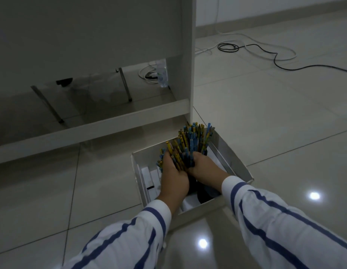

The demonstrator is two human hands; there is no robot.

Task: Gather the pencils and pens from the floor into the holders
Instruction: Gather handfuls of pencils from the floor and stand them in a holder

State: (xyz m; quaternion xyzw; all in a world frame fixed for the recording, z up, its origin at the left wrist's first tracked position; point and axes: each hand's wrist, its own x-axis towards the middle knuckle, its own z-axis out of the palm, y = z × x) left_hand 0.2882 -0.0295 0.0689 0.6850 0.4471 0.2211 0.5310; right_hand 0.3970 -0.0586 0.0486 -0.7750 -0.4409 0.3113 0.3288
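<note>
The white desk [91,35] fills the upper left of the frame. At lower centre a white box [236,160] sits on the tiled floor [275,113]. A bundle of pencils [190,140] stands over the box. Your left hand [174,175] and right hand [205,166] curl round its base, gripping it from either side.

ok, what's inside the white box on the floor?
Inside the open white box: a bundle of yellow and blue pencils held between the left hand and right hand, white card strips, a dark round holder. Hands hide the bundle's base.
</note>
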